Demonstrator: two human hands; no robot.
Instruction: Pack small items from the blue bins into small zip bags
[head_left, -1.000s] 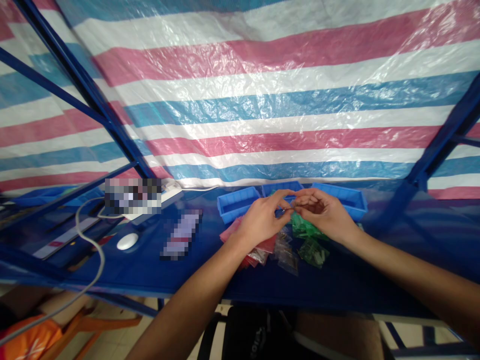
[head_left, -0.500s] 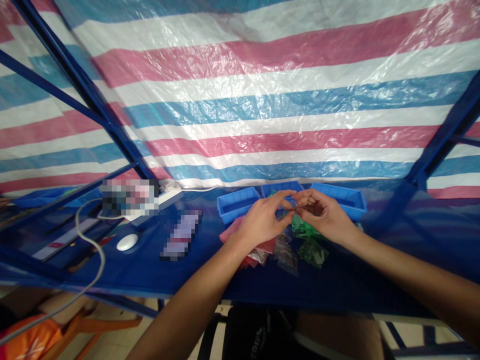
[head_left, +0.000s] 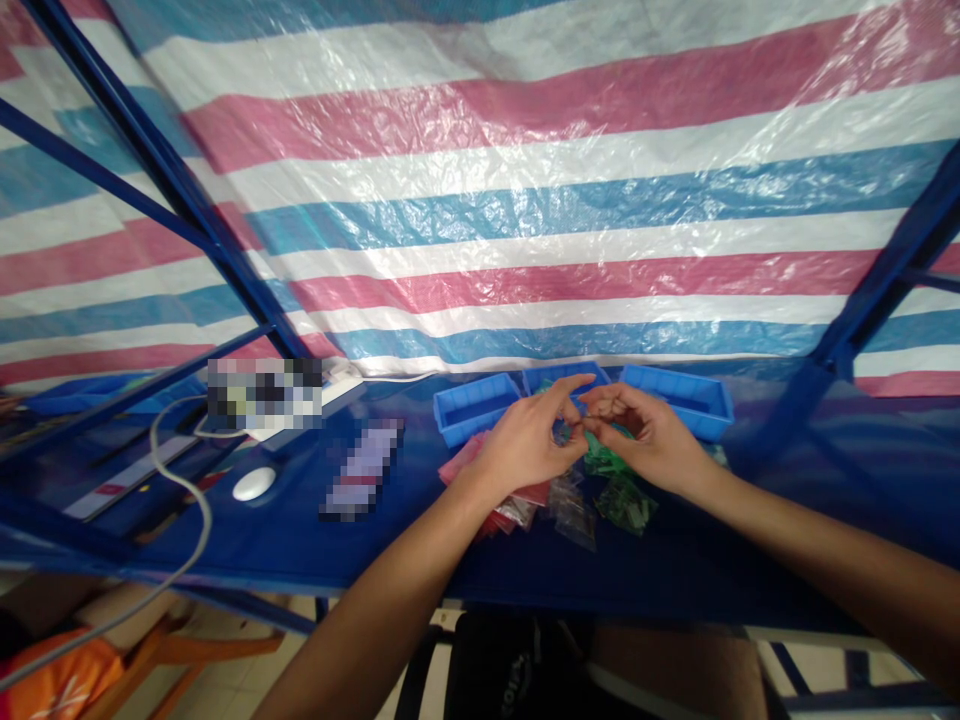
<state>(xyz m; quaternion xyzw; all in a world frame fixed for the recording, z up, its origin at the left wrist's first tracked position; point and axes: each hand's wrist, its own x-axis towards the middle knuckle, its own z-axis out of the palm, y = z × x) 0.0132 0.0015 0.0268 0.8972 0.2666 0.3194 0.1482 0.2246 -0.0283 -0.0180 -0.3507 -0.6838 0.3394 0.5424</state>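
My left hand [head_left: 534, 442] and my right hand [head_left: 651, 438] meet at the fingertips above the table, thumbs and fingers pinched together. Whatever lies between them is too small to make out. Beneath my left hand is a heap of pink and red plastic pieces [head_left: 463, 458], partly covered by the wrist. Clear plastic bags [head_left: 573, 512] lie below the meeting point of my hands. Green plastic bags [head_left: 628, 505] are under my right hand. Behind are three blue bins: a left bin [head_left: 476, 408], a middle bin [head_left: 559, 376] partly hidden by fingers, and a right bin [head_left: 705, 405].
To the left on the blue table [head_left: 285, 540] are a white mouse-like object [head_left: 254, 485], a blurred-out flat item [head_left: 364, 470] and a white cable [head_left: 204, 520]. Blue frame posts [head_left: 225, 265] flank a striped plastic sheet [head_left: 562, 240] behind. Part of another person shows at lower left.
My right hand has shifted slightly left and down, and the fingertips of both hands have moved a little against each other. The bags and bins have stayed put.
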